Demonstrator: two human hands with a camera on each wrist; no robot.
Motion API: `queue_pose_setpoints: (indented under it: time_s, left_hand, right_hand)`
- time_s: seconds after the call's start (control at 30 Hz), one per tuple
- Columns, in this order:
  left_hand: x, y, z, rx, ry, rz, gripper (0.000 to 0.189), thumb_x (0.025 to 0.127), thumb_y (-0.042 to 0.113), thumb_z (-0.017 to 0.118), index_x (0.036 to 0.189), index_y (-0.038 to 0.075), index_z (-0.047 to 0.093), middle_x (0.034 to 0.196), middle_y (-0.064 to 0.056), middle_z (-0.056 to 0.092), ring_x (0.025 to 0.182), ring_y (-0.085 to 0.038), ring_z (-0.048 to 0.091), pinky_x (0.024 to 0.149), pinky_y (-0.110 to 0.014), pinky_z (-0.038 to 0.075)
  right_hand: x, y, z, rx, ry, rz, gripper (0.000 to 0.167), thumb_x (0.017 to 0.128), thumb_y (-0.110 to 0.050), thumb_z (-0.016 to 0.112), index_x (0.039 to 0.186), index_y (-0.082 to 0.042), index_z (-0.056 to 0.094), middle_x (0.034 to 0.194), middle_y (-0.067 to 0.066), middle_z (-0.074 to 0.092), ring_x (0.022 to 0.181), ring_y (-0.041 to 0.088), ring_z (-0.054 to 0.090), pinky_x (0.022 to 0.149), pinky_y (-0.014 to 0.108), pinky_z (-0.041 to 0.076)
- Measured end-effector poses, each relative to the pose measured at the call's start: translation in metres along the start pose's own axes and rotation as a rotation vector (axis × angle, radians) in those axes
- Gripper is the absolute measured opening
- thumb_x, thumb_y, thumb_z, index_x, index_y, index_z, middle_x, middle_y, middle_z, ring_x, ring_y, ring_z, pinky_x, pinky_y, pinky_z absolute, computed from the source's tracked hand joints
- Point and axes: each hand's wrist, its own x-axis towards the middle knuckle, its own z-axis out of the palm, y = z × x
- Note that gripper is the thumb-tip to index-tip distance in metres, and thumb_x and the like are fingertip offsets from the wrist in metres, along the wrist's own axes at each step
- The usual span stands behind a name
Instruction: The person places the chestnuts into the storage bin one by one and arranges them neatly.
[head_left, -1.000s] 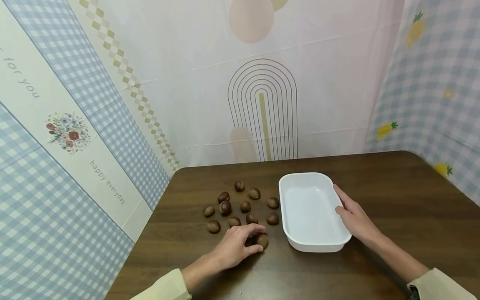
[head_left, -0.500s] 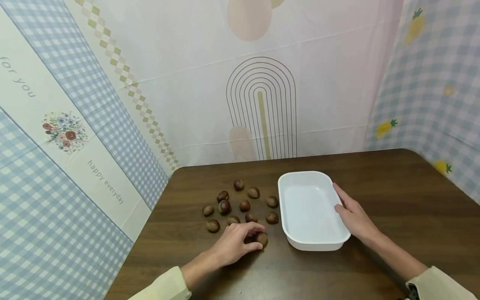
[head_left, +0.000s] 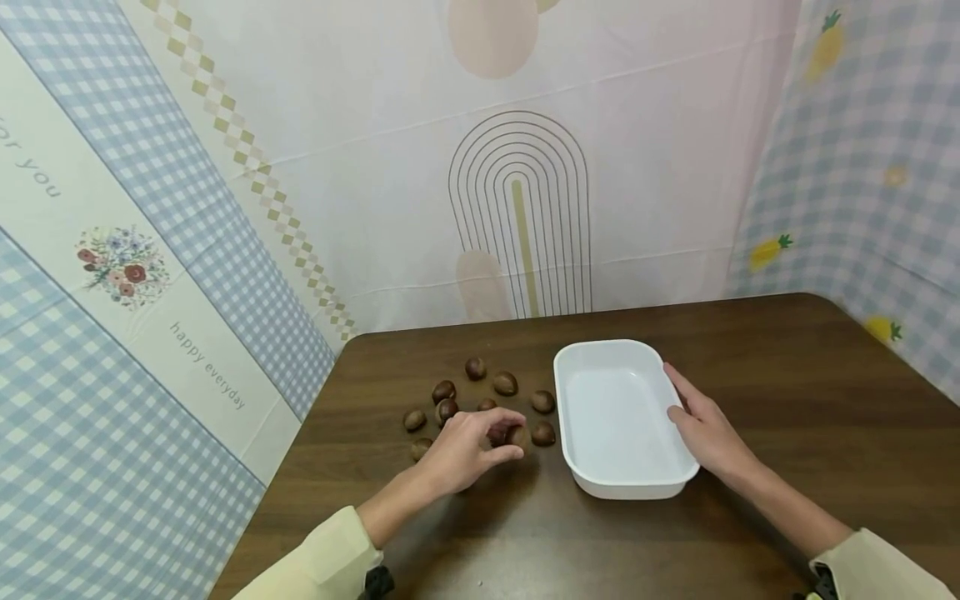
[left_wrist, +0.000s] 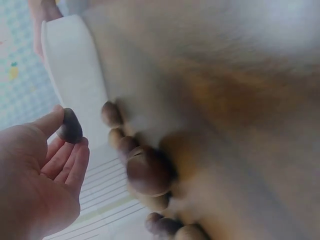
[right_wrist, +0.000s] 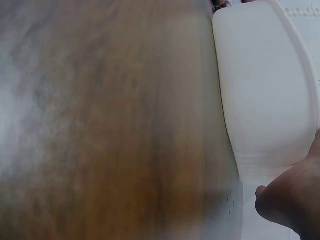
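My left hand (head_left: 465,450) pinches one brown chestnut (left_wrist: 70,127) between thumb and fingertips, raised off the table. Around and behind that hand several more chestnuts (head_left: 506,383) lie loose on the wood, some partly hidden by it. To their right stands a deep white rectangular dish (head_left: 626,425) with rounded corners, and nothing lies in it. My right hand (head_left: 708,429) holds the dish by its right side, thumb over the rim and fingers along the outer wall. In the right wrist view, the dish's outer wall (right_wrist: 270,85) fills the right side.
A dark wooden table (head_left: 795,375) carries everything. Behind it hangs a pale printed cloth (head_left: 397,208), with blue checked cloth (head_left: 885,233) at the right and more at the left. One chestnut (head_left: 543,433) lies close to the dish's left wall.
My left hand has lifted the chestnut from the table's near side and moved it slightly away from me. My right hand and the dish stay in place.
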Motion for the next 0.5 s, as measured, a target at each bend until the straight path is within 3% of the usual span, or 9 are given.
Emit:
queue_pose_setpoints:
  time_s: [0.13,0.27,0.5]
  left_hand:
    - [0.010,0.007,-0.005,-0.003,0.021,0.000,0.038,0.094,0.020,0.084,0.130,0.012,0.073,0.115,0.000,0.078,0.099,-0.010,0.074,0.085,-0.038,0.061]
    - [0.022,0.015,-0.007,-0.039,0.023,-0.002,0.039,0.096,0.022,0.083,0.132,0.012,0.072,0.123,-0.001,0.077,0.109,-0.012,0.073,0.093,-0.039,0.060]
    - [0.042,0.024,0.003,-0.085,0.028,0.014,0.042,0.095,0.025,0.083,0.133,0.010,0.072,0.125,0.002,0.076,0.110,-0.007,0.072,0.096,-0.029,0.057]
  right_hand:
    - [-0.001,0.001,0.000,0.000,0.001,-0.004,0.064,0.113,-0.012,0.033,0.170,-0.004,0.005,0.174,0.026,0.007,0.156,0.053,0.017,0.117,0.072,0.026]
    - [-0.001,0.000,0.000,-0.005,0.009,-0.003,0.064,0.113,-0.012,0.033,0.170,-0.004,0.005,0.174,0.026,0.007,0.156,0.053,0.017,0.117,0.072,0.027]
    - [-0.001,-0.002,0.002,0.001,0.011,-0.003,0.064,0.113,-0.011,0.034,0.170,-0.004,0.006,0.174,0.027,0.009,0.155,0.053,0.020,0.116,0.071,0.030]
